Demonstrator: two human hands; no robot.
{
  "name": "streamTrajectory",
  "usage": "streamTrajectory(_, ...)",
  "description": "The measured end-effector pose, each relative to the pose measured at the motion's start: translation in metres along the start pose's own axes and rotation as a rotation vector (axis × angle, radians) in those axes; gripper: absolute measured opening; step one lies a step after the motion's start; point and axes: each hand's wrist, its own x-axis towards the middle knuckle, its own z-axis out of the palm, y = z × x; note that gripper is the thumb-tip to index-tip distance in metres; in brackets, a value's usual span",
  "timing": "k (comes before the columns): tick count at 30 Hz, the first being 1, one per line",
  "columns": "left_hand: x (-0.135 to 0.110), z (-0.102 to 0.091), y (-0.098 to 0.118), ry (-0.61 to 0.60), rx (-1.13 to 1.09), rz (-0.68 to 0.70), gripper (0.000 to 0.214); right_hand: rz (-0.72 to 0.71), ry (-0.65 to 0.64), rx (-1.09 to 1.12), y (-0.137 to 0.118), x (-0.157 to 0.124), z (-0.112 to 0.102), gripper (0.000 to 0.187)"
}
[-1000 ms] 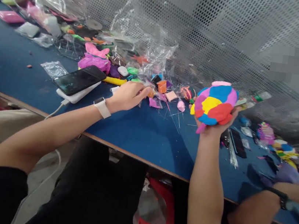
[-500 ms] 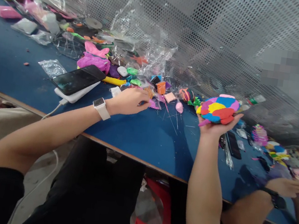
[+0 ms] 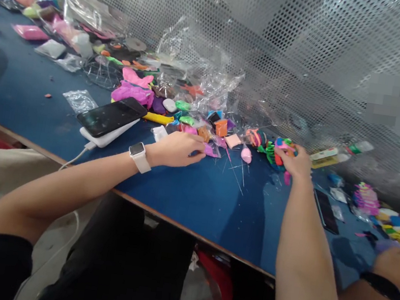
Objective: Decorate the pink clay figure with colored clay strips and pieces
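Note:
My left hand (image 3: pixel 182 149), with a white watch on its wrist, rests low over the table among small clay pieces. Its thumb is apart from its fingers, and the fingertips reach a purple clay packet (image 3: pixel 212 150). On the right, my right hand (image 3: pixel 299 163) has its fingers around the edge of a multicoloured clay model (image 3: pixel 283 147), tilted and low at the table. The hand hides much of the model. Just left of it are a green clay piece (image 3: pixel 267 152) and a striped clay ball (image 3: pixel 256 137). A pink egg-shaped clay lump (image 3: pixel 246 155) lies between my hands near thin wires (image 3: pixel 235 175).
A black phone (image 3: pixel 112 115) lies on a white power bank (image 3: pixel 107 134) with a cable. Clay packets and clear plastic (image 3: pixel 209 82) line the perforated metal panel (image 3: pixel 213 3). Another phone (image 3: pixel 326 211) and a co-worker's hand (image 3: pixel 397 267) are at right.
My right hand has turned over and lowered the clay model from its upturned palm to the table. My left hand's fingers have straightened somewhat; the whole view has shifted.

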Motion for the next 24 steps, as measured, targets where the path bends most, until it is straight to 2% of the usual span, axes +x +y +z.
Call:
streamTrajectory(4, 0.0, 0.002, 0.001, -0.009, -0.009, 0.011, 0.031, 0.052, -0.084, 0.114, 0.0, -0.002, 0.001, 0.079)
streamTrajectory(6, -0.001, 0.003, 0.001, -0.001, -0.021, 0.022, 0.029, 0.064, -0.098, 0.155, 0.001, 0.001, -0.003, 0.074)
streamTrajectory(8, -0.002, 0.004, 0.0, 0.007, -0.028, 0.028, 0.028, 0.077, -0.07, 0.199, 0.002, 0.001, -0.005, 0.066)
streamTrajectory(10, -0.002, 0.005, -0.001, 0.011, -0.03, 0.026, 0.029, 0.082, 0.011, 0.229, -0.001, -0.003, -0.006, 0.059)
streamTrajectory(13, -0.001, 0.006, -0.002, 0.048, -0.049, 0.006, 0.029, -0.063, 0.2, 0.278, -0.017, -0.024, -0.004, 0.051)
streamTrajectory(15, 0.0, 0.006, -0.002, 0.099, -0.075, -0.025, 0.026, -0.326, 0.304, 0.344, -0.038, -0.047, -0.002, 0.043)
streamTrajectory(17, 0.001, 0.007, -0.004, 0.136, -0.063, -0.074, 0.022, -0.508, 0.262, 0.373, -0.064, -0.073, 0.0, 0.036)
streamTrajectory(20, 0.0, 0.008, -0.011, 0.151, 0.035, -0.169, 0.027, -0.671, 0.085, 0.365, -0.105, -0.108, 0.004, 0.03)
streamTrajectory(24, -0.003, 0.014, -0.024, 0.105, 0.136, -0.231, 0.04, -0.75, -0.135, 0.347, -0.142, -0.136, 0.019, 0.036)
